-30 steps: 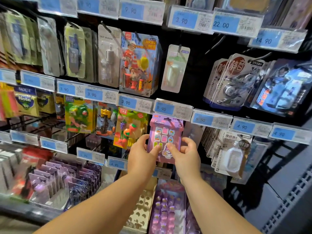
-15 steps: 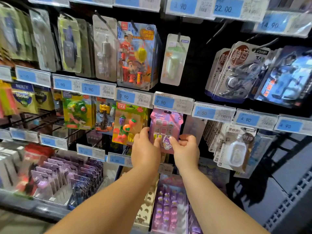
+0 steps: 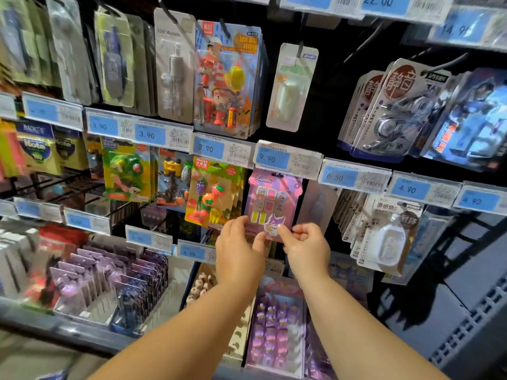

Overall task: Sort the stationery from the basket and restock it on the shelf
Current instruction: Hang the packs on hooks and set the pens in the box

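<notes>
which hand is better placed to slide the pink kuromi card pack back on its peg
Right, probably. The right hand pinches the pink Kuromi card pack at its bottom edge, nearly under the black peg. The left hand holds the lower left corner, off to the side.

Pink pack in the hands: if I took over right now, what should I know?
Left hand pinches the pink pack at its lower left edge; right hand pinches its lower right corner.
The pack is upright under the 9.90 tag, its top hole at the hook.
Done: pack brought to its hook; whether it is fully on, I cannot tell.
Left: check it hangs, let go, then restock the rest.
</notes>
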Tool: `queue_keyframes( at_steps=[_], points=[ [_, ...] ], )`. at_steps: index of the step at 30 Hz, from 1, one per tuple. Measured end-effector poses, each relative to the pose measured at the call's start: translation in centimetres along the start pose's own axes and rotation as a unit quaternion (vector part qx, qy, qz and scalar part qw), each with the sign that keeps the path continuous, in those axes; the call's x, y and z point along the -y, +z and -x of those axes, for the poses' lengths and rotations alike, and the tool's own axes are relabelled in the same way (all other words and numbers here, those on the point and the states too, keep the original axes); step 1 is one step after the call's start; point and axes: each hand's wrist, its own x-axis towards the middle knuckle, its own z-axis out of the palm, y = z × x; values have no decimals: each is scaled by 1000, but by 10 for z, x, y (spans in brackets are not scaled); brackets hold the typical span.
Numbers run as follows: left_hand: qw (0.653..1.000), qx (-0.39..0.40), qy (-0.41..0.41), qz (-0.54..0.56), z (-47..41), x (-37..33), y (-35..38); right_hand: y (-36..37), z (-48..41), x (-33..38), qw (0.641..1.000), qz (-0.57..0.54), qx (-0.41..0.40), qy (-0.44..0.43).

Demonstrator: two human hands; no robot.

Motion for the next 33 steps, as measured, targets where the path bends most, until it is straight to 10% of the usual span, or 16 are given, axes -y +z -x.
queue_keyframes(
  at_steps=[11,18,33],
  points=[
    [997,32,71,13,45,66,-26,-19,55,-22,966,186,170,-55],
    [960,228,32,-160,100,181,-55,26,115,-109,882,309,350,60],
    [671,577,86,-458,202,298,-53,42,209,-311,779,385,259,422]
  ],
)
